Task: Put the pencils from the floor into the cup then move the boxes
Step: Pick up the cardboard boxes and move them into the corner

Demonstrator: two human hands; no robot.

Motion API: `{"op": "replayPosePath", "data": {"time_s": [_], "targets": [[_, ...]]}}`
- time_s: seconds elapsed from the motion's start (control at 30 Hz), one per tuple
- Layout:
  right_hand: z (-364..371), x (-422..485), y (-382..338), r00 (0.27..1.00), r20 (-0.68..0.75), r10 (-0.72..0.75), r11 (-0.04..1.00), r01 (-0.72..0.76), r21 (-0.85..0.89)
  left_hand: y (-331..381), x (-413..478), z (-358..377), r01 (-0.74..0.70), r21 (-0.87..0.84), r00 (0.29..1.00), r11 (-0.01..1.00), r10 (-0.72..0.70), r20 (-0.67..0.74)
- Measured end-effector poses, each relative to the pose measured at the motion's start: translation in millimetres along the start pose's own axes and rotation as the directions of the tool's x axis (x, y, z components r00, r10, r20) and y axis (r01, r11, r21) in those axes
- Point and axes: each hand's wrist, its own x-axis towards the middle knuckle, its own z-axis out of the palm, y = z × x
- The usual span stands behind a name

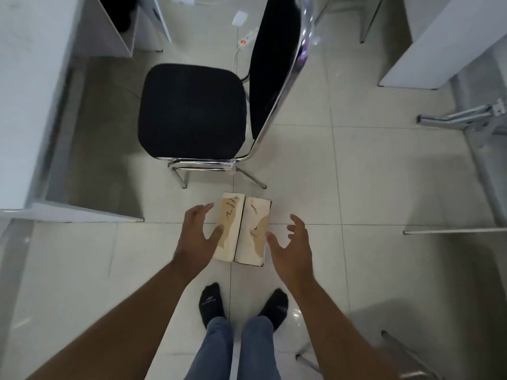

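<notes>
Two pale cardboard boxes stand side by side on the tiled floor just ahead of my feet, the left box [229, 229] and the right box [253, 234], each with torn brown patches on top. My left hand [199, 233] is spread over the left box's left side, thumb lying on its top. My right hand [292, 242] hovers with spread fingers just right of the right box, apart from it. No pencils or cup are in view.
A black padded chair [192, 111] with a chrome frame stands directly beyond the boxes. White desks [30, 105] flank the left and right [444, 42]. A power strip [247, 39] and cable lie behind the chair. Metal desk legs [450, 122] are at right.
</notes>
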Motion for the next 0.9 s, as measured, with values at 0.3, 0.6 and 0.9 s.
{"op": "replayPosePath", "data": {"time_s": [0.3,0.6,0.9], "targets": [[143,147,134,1.000,-0.002,-0.023,0.999,0.023,-0.042,-155,105,129,0.032,-0.037,0.998,0.999,-0.034,-0.055],[250,215,264,0.990,0.051,0.129,0.980,-0.119,-0.159,-280,160,229,0.313,-0.163,0.947,0.936,-0.321,-0.022],[258,204,283,0.986,0.089,0.144,0.989,-0.139,-0.058,-292,137,247,0.333,-0.219,0.939,0.917,-0.343,-0.011]]}}
